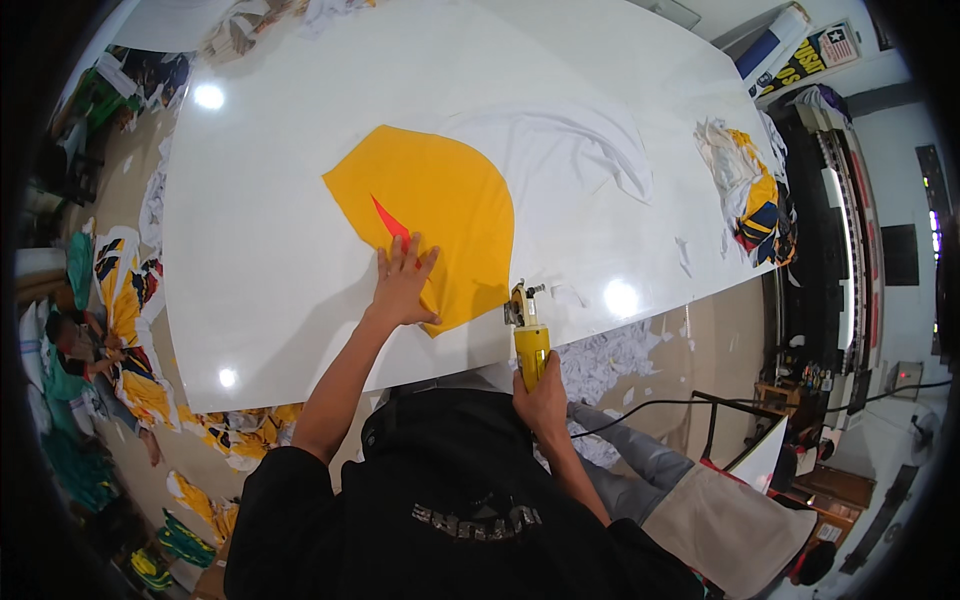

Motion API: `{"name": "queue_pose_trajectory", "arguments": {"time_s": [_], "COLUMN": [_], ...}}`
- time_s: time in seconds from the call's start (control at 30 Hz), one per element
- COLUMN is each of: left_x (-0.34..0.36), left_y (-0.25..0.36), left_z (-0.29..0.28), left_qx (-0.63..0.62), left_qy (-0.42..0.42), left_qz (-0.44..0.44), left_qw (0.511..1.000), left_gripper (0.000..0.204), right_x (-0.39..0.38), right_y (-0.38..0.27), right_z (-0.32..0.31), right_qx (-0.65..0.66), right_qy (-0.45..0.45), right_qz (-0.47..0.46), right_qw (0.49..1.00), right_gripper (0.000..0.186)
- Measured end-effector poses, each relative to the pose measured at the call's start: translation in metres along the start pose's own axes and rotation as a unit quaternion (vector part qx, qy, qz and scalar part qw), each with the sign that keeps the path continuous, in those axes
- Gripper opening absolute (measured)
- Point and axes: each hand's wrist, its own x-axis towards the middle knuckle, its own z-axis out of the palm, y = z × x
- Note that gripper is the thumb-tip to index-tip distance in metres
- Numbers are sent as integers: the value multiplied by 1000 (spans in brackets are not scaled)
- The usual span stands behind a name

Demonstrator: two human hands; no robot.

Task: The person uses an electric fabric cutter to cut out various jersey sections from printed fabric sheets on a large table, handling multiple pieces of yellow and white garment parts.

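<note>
A yellow fabric piece (450,205) with a red pointed mark lies flat on the white table. My left hand (402,285) rests on its lower left part, fingers spread and pressing it down. In my right hand (543,398) is a yellow handheld electric rotary cutter (532,350), held by its body. The cutter's metal head stands at the fabric's lower right edge, near the table's front edge; whether the blade touches the cloth I cannot tell. Beyond the yellow piece, to its right, spreads a thin white cloth (580,150) with some folds.
Crumpled fabric scraps (755,195) sit at the table's right end. White offcuts (610,362) cover the floor by the front edge. A black cord (680,403) runs right from the cutter. At the far left, a person (85,340) sits among coloured cloth.
</note>
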Motion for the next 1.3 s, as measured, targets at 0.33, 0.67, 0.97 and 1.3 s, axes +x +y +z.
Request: {"name": "queue_pose_trajectory", "arguments": {"time_s": [0.33,0.67,0.97,1.3], "left_x": [-6,-10,-9,-14], "left_y": [-4,-9,-7,2], "left_z": [5,12,7,-3], "left_qx": [-14,-23,-33,-38], "left_qy": [18,30,39,24], "left_qz": [2,-2,-12,-42], "left_qw": [1000,999,999,998], "left_gripper": [137,136,141,148], "right_x": [23,84,146,220], "right_y": [-20,-34,-41,-28], "right_z": [6,10,-10,-39], "right_qx": [-3,-8,-14,-45], "right_qy": [27,42,9,-50], "right_qz": [-6,-26,-54,-140], "right_qw": [1000,999,998,988], "right_gripper": [63,56,53,64]}}
